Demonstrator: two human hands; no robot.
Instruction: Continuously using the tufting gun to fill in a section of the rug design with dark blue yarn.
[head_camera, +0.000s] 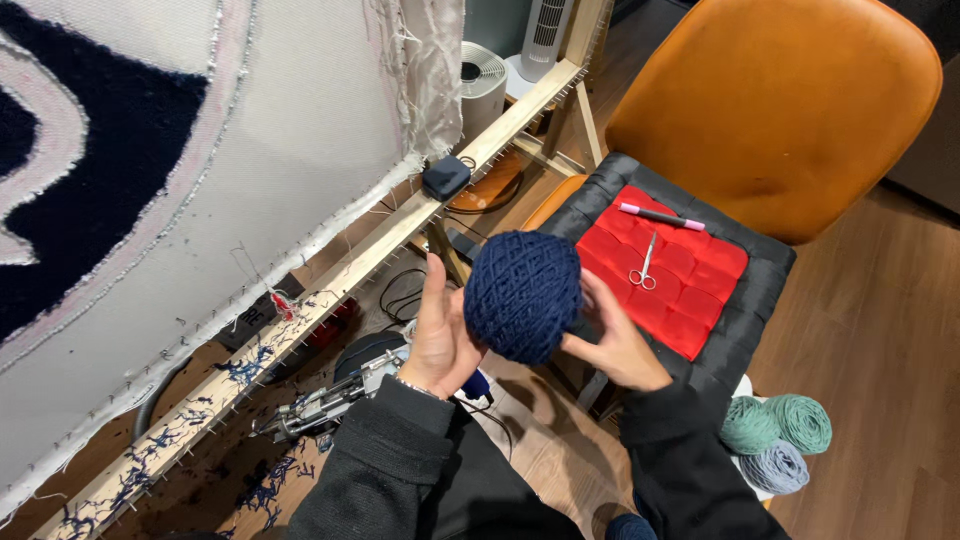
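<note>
A dark navy ball of yarn (523, 294) is held up between both my hands in front of me. My left hand (437, 335) presses against its left side with the palm and fingers spread upward. On the ball's right side my right hand (615, 342) cups it, fingers curled around the back. Both arms wear dark sleeves. Below my left wrist a metal tufting gun (325, 402) lies on the floor.
A wooden frame (300, 320) stretches a white cloth (250, 130) with a navy and pink tufted pattern at left. On the orange chair (780, 110) lies a red and black cushion (700, 290) with scissors (645, 265) and a pink pen (660, 216). Green and grey yarn balls (780, 440) sit at right.
</note>
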